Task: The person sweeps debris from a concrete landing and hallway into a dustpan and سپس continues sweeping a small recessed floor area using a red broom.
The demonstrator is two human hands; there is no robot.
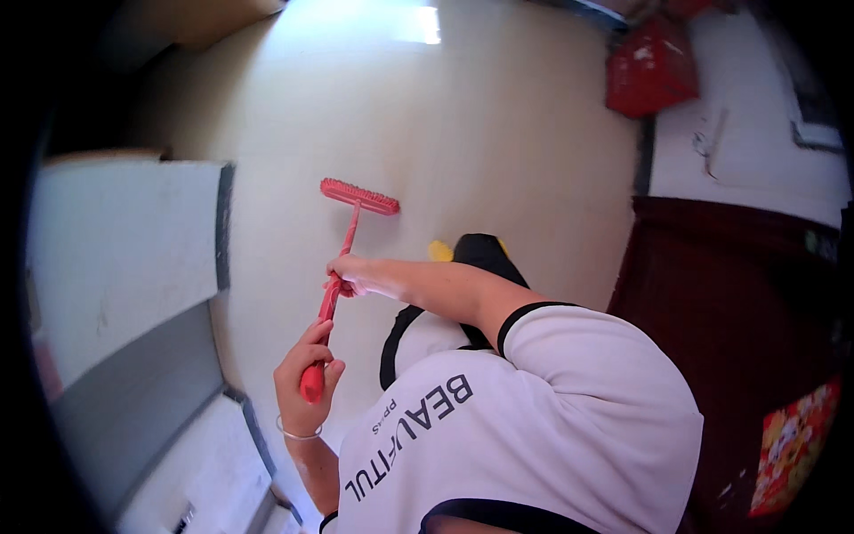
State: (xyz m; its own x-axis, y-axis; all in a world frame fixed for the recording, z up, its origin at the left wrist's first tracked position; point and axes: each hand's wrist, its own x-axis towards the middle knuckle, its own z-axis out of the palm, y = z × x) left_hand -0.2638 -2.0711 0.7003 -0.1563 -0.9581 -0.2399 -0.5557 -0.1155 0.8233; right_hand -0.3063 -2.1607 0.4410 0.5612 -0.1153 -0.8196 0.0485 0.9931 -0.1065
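Observation:
A red long-handled floor brush (350, 230) slants across the pale floor (507, 133) in front of me. Its wide head (360, 197) has a fringe of red bristles or tufts along the far edge and is on or just above the floor. My right hand (349, 275) grips the handle partway down, with that arm stretched across my body. Nearer to me, my left hand (307, 374), with a bangle at the wrist, curls around the upper end of the handle. Beside my black trouser leg (490, 257) shows a small yellow thing (440, 251), perhaps part of a slipper.
White wall (127, 227) with dark skirting stands at the left, beside a grey panel (150, 374). On the right are a dark red door (720, 287) with a bright patterned sheet (794, 447) and a red bag or box (650, 70). Brown furniture (207, 20) sits at the far left.

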